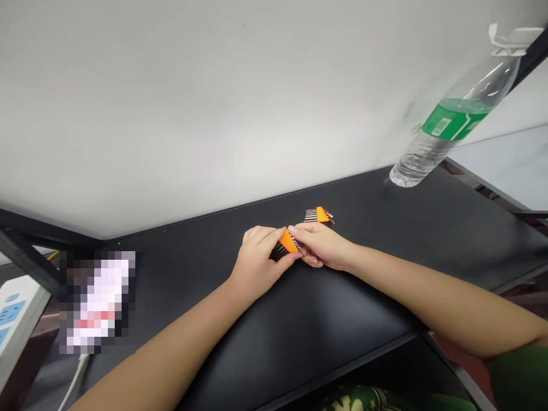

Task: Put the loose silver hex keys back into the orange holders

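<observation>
Both hands meet at the middle of a black table (385, 268). My left hand (257, 260) curls around a set of metal hex keys in an orange holder (288, 242), gripping it from the left. My right hand (323, 245) closes on the same set from the right, fingertips on the orange holder. A second set of hex keys in an orange holder (317, 215) lies on the table just behind my right hand, untouched.
A clear plastic water bottle with a green label (449, 120) stands at the back right, against the white wall (214, 103). At the far left are a white power strip (15, 314) and a blurred-out object (96, 302) with a white cable.
</observation>
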